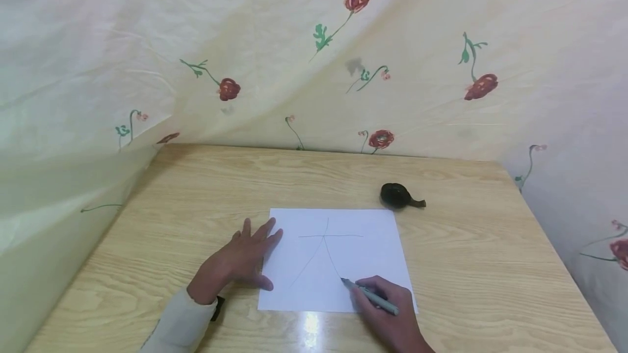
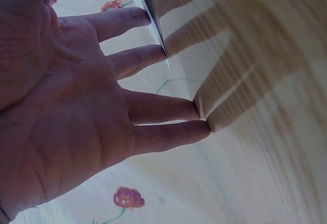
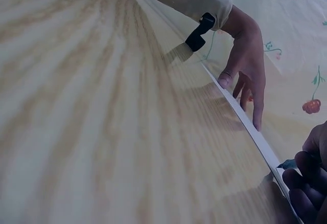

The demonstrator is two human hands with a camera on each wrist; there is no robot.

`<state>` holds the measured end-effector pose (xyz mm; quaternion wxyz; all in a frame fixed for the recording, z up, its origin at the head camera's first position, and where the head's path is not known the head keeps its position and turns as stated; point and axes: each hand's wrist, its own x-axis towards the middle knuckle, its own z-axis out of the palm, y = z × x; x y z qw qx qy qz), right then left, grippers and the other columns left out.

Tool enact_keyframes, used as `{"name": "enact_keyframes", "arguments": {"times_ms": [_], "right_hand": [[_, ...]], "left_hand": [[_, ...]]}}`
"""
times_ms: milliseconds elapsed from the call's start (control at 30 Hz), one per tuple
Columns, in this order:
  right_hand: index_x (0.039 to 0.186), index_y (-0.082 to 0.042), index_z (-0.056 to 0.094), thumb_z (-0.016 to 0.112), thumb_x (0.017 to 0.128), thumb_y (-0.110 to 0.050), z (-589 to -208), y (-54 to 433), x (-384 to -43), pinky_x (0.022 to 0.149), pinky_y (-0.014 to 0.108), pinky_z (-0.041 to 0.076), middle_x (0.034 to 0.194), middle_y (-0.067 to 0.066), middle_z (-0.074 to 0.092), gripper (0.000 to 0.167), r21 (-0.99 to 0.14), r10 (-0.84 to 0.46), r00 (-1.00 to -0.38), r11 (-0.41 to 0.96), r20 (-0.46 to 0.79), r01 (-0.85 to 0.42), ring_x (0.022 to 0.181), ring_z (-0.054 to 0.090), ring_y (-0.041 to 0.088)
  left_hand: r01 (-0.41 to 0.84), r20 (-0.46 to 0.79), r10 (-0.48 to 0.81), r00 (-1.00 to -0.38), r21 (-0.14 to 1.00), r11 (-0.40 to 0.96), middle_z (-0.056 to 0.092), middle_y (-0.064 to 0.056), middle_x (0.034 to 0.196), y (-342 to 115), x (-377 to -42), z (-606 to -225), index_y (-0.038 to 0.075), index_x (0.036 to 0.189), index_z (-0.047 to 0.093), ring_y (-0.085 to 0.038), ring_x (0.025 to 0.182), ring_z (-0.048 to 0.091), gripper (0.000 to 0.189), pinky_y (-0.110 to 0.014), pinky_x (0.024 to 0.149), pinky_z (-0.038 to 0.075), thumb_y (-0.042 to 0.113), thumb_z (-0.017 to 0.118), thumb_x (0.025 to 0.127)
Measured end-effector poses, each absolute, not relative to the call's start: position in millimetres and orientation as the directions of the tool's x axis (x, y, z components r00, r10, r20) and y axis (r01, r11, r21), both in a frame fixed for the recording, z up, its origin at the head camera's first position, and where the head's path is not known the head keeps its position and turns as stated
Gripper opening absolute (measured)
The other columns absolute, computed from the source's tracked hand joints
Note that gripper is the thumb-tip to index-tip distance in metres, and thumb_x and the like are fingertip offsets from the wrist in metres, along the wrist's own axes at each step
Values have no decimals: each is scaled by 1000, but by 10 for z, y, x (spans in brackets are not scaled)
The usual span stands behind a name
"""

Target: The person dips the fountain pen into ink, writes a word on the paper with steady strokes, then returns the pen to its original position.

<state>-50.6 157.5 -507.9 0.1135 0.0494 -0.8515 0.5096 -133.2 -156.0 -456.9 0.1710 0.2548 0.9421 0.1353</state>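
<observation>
A white sheet of paper (image 1: pixel 294 298) lies on the wooden table. Thin dark lines (image 1: pixel 330 236) on it make one horizontal stroke crossed by a stroke that sweeps down to the left, with another running down to the right. My right hand (image 1: pixel 394 312) pinches a grey-green pen (image 1: pixel 380 302), its tip on the paper at the lower end of the right-hand stroke. With fingers spread, my left hand (image 1: pixel 240 257) rests at the sheet's left edge. In the left wrist view, two fingertips (image 2: pixel 158 52) meet the paper's edge and two touch the wood.
Just beyond the sheet's far right corner sits a dark, rounded object (image 1: pixel 394 195) with a narrow stem. The wooden table (image 1: pixel 490 244) extends around the paper. Pale cloth (image 1: pixel 275 42) printed with red flowers hangs behind the table and along both sides.
</observation>
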Motion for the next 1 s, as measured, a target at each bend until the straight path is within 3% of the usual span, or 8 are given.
{"name": "enact_keyframes", "arguments": {"times_ms": [1000], "right_hand": [[75,-23,75,84,71,1,-5016,1642,-458,46,20,43,59,-16,60,26,-847,101,-980,523,174,-96,49,50,3]], "left_hand": [[426,-257,532,-807,371,825,17,-23,163,-1565,-1337,-4557,4,155,33,-69,136,5,109,-74,106,21,42,89,69]]}}
